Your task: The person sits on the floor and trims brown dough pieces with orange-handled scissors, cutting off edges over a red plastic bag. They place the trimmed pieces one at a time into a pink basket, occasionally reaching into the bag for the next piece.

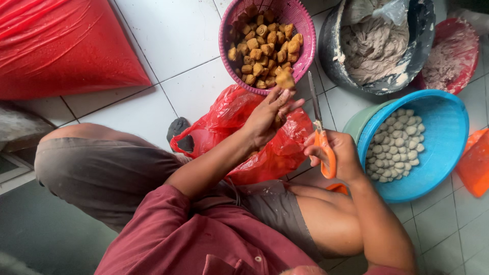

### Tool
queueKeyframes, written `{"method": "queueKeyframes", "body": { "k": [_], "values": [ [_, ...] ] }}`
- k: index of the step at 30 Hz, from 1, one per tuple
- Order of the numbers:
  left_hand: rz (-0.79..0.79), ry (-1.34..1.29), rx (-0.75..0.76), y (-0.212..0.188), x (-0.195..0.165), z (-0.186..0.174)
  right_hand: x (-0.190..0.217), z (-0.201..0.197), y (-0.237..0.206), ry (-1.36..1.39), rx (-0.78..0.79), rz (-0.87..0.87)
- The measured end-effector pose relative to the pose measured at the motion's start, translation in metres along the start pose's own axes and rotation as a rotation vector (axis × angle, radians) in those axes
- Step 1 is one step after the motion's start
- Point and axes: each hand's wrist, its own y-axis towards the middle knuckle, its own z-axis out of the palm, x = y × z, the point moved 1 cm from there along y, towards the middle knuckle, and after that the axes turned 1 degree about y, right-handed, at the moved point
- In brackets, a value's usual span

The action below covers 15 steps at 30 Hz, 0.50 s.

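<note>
Fried tofu puff in one hand, scissors in the other.

My left hand (267, 119) pinches a tofu puff (284, 80) just below the pink basket (305, 35), lifted clear for cutting; my right hand (336, 155) grips orange scissors (322, 137), blades up beside it.

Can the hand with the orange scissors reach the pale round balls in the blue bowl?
Probably yes. The right hand sits beside the round blue plastic bowl, with nothing between it and the pale round balls, though its fingers are full with the orange-handled scissors.
</note>
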Motion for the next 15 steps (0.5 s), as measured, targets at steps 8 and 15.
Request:
{"method": "queueKeyframes", "body": {
  "k": [8,15],
  "values": [
    [0.033,0.025,0.134,-0.052,0.041,0.033,0.007,0.031,0.000,-0.258,0.050,-0.179],
    [0.143,0.469,0.461,-0.029,0.018,0.020,0.020,0.021,-0.003,-0.301,-0.191,-0.387]
  ]
}}
